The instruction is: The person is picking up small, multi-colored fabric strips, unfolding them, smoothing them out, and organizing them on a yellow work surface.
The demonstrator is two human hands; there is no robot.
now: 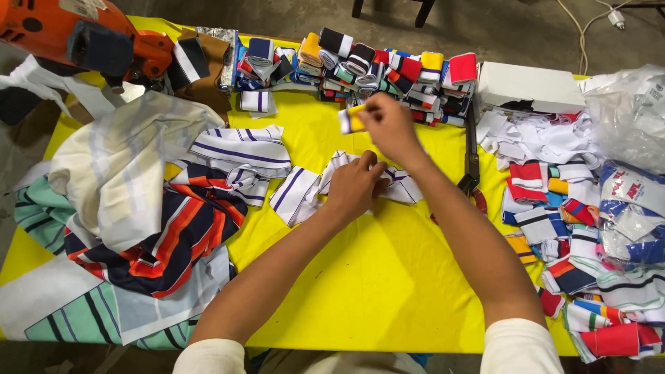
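1. On the yellow table [388,277], both forearms reach forward from the near edge and draw close near the middle.
2. The right hand [388,125] is raised a little above the cloth, wrist bent, its fingers pinched on a small yellow and white rolled band [351,120], which sits just in front of the rows of rolled bands [388,66] along the far edge.
3. The left hand [355,185] lies palm down, fingers curled and pressing on a white strip with purple stripes [299,194] spread at the table's centre; it seems to be gripping a fold of it, though the knuckles cover the contact.
4. A white box [530,86] stands at the far right; its opening faces away, so what is inside cannot be told.
5. Clear plastic bags [634,208] at the right edge hold more striped bands, and loose ones are heaped beside them.
6. To the left lie piled striped cloths [173,235], in navy, orange, white and green.
7. An orange machine [76,34] is cut off at the top left corner, and a dark tool [472,149], possibly scissors, lies partly behind the right forearm.
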